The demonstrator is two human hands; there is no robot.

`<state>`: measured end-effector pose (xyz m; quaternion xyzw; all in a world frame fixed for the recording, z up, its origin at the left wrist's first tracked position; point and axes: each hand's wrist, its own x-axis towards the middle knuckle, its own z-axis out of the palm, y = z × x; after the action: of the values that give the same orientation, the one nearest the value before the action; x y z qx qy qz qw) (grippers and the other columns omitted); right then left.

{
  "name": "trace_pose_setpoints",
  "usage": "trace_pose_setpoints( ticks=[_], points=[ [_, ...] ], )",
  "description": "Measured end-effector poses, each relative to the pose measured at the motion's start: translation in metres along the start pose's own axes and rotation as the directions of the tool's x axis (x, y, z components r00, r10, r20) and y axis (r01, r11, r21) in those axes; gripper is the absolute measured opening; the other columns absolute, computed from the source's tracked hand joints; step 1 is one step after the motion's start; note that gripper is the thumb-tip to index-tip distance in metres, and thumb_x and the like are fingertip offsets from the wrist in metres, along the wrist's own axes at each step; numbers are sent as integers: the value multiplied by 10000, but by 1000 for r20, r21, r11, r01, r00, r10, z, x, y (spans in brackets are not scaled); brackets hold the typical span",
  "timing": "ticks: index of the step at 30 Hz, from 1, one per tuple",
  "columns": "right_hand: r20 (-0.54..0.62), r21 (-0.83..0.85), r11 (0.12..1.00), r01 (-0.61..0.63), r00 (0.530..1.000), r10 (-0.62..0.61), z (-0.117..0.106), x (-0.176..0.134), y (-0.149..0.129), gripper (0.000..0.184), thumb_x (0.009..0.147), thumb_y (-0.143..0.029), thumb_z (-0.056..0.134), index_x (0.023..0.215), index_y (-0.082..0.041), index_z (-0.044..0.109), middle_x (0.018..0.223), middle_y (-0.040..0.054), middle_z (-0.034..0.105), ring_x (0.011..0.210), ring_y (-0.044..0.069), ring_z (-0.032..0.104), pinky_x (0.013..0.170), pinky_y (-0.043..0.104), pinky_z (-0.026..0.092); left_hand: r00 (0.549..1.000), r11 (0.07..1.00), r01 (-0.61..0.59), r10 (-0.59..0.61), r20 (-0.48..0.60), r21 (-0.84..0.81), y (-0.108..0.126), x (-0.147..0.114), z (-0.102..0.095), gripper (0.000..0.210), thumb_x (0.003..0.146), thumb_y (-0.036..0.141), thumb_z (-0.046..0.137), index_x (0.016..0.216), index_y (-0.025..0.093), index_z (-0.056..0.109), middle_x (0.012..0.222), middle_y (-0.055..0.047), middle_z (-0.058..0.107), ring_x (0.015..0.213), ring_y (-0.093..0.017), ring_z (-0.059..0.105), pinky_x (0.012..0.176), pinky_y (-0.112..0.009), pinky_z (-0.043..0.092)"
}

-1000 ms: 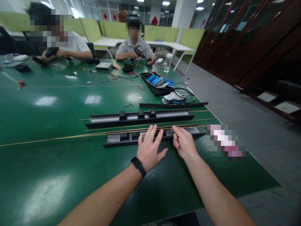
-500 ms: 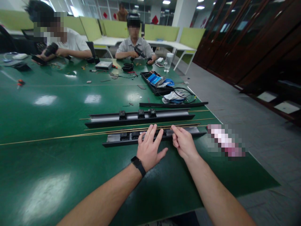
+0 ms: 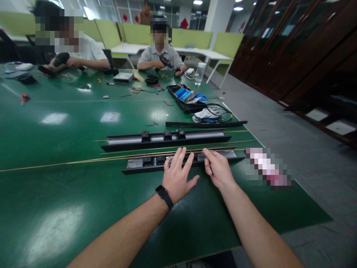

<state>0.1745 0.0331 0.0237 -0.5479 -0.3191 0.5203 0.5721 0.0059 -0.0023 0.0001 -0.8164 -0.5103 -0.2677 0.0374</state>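
Observation:
My left hand [image 3: 180, 171], with a dark watch on its wrist, lies with fingers spread over the nearer black rail [image 3: 134, 163]. Its fingertips reach long thin brass-coloured rods [image 3: 69, 163] that run along the rail's far side. My right hand [image 3: 219, 169] is closed, thumb and forefinger pinching at the rods just to the right. The rail has a silvery channel with black blocks in it, partly hidden by my hands. Behind the rods lies a second black rail [image 3: 167, 142], parallel, with 3 black blocks [image 3: 167, 134] standing in its channel.
Past the rails lie a black strip [image 3: 206, 124], white gloves [image 3: 209, 114] with a cable, and a black tray [image 3: 189, 108] holding blue items. Two people sit across the green table [image 3: 83, 190], each holding a power tool. A blurred-out pink item [image 3: 264, 165] lies at right.

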Motion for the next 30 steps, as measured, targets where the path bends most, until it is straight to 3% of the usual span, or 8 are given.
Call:
trace_pose_setpoints(
  ticks=[13,30],
  points=[
    [-23,74,997,-7,1000,8,0,0,-1,360,727,-445,829,802,-153,631,465,-70,508,269,27,345,271,142,207,1000,1000,-5,5,3,15,0,1,-2,734,871,570,585,1509,252,407,1638,-105,272,1506,-288,269,1131,-477,288],
    [37,25,1000,-12,999,11,-3,2,2,394,721,-489,829,805,-159,630,469,-64,519,278,33,359,266,149,209,1000,1000,3,-3,12,9,1,1,-2,725,878,571,572,1507,251,408,1642,-108,260,1513,-288,252,1133,-482,281]
  ],
)
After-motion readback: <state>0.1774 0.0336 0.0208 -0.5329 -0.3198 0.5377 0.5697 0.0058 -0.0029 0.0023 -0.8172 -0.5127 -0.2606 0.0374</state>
